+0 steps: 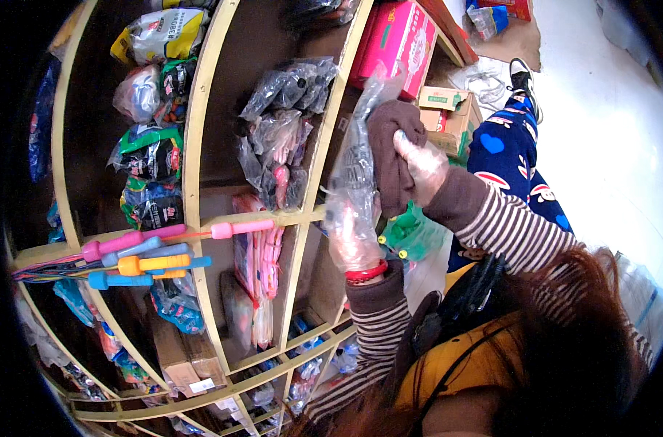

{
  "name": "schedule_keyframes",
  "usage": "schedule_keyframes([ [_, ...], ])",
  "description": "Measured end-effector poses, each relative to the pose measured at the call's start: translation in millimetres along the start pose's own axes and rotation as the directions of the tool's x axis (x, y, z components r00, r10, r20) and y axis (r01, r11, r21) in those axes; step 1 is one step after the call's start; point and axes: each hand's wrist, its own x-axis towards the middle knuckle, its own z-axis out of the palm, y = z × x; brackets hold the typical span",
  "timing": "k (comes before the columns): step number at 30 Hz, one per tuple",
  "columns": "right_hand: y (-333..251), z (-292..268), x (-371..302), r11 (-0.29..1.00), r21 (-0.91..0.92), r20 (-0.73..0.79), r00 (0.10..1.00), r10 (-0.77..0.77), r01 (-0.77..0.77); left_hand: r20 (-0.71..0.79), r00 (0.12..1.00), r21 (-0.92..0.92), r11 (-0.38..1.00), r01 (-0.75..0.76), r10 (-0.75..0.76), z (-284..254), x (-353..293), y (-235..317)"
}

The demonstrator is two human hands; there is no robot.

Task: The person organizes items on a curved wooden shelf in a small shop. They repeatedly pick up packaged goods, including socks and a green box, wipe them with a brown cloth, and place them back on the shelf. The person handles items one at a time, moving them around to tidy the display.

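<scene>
Head view: brown cloth [391,146] gripped in right hand [421,164] fingers.

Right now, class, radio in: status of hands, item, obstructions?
Left hand grips clear bag. Right hand holds brown cloth at bag mouth. Wooden shelf close behind.

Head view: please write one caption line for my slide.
Gloved hands slide a dark brown cloth into a clear plastic bag beside wooden shelves.
</scene>
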Motion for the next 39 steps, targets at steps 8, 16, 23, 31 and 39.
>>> schedule_keyframes([
  [8,1.0,27.1,-35.4,0.960,-0.121,0.367,0.910,-0.192,0.251,0.432,0.796,0.677,0.431,-0.596,0.424,-22.7,10.0,-18.3],
  [16,2.2,28.8,-29.0,0.578,-0.560,0.572,0.782,-0.248,0.593,0.406,0.894,0.191,0.974,0.119,-0.188,-7.2,2.6,-8.6],
  [23,-21.6,14.1,4.3,0.362,-0.638,0.577,0.733,-0.360,0.680,0.475,0.876,0.153,0.988,0.011,-0.083,-1.4,-8.5,-13.8],
  [31,-40.1,21.1,-16.2,0.048,-0.744,0.590,0.689,-0.420,0.666,0.531,0.846,-0.070,0.993,0.094,-0.043,35.6,22.3,6.8],
  [39,-80.1,-37.8,76.0,0.621,-0.457,0.513,0.759,-0.400,0.636,0.633,0.767,0.012,0.992,0.126,-0.105,72.6,59.3,43.5],
])
